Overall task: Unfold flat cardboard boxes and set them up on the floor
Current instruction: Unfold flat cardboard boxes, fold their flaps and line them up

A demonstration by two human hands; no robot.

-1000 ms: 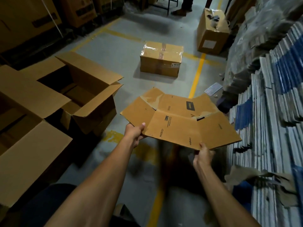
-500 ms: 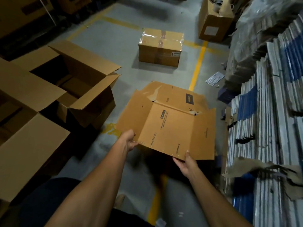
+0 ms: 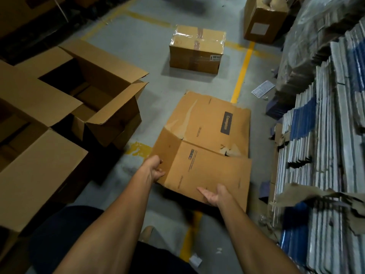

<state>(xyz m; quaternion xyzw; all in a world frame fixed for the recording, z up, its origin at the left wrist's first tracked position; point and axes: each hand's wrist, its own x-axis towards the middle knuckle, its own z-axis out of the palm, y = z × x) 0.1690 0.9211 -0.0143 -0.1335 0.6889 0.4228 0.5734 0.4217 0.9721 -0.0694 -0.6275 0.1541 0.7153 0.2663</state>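
A flat brown cardboard box [image 3: 209,139] with a dark printed label and torn patches hangs tilted in front of me, its far end low over the grey floor. My left hand [image 3: 156,171] grips its near left flap edge. My right hand [image 3: 214,195] lies palm up with fingers spread against the near edge of the front panel, supporting it. Two set-up boxes stand open on the left: one at mid left [image 3: 110,107] and a bigger one [image 3: 35,175] at the near left.
A taped, sealed carton [image 3: 196,49] sits on the floor ahead, another tall box [image 3: 262,18] behind it. Stacks of flat blue-and-white packs [image 3: 324,155] line the right side. Yellow floor lines [image 3: 242,72] run ahead. Paper scraps lie near my feet.
The flat box has swung down and away, from held up level to tilted toward the floor. My right hand has turned palm up under its near edge.
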